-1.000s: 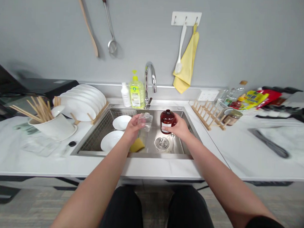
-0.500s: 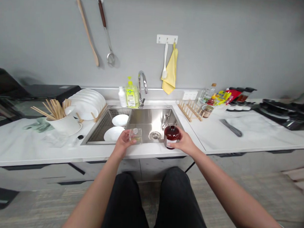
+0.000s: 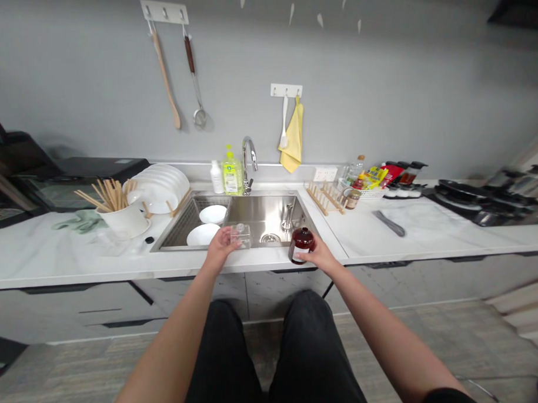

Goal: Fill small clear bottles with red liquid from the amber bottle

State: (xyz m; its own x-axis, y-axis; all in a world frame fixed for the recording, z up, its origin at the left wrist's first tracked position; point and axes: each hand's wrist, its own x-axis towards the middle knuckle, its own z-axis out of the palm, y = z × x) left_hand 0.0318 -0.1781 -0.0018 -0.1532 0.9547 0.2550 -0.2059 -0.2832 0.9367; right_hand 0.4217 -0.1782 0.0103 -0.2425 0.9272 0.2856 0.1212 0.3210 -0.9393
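My left hand (image 3: 220,248) is above the near rim of the stainless steel sink (image 3: 268,216), shut on a small square transparent bottle (image 3: 241,236) with a round top. My right hand (image 3: 320,256) grips a dark red glass jar (image 3: 301,245) with a white label and a dark round lid. The jar sits just over the sink's near right corner, and my fingers hide part of it. Two white dishes (image 3: 205,234) lie in the sink's left side, on a wire rack.
Behind the sink stand a chrome faucet (image 3: 248,159) and a yellow-green dish soap bottle (image 3: 232,175). White plates in a rack (image 3: 157,189) and a white cup of chopsticks (image 3: 125,220) are on the left. A wooden rack (image 3: 324,199) and a dark utensil (image 3: 389,223) are on the right.
The view has tilted up and drawn back, showing more wall and floor. Both hands have moved toward the sink's near edge, still holding the bottle and the jar. The yellow sponge is no longer visible.
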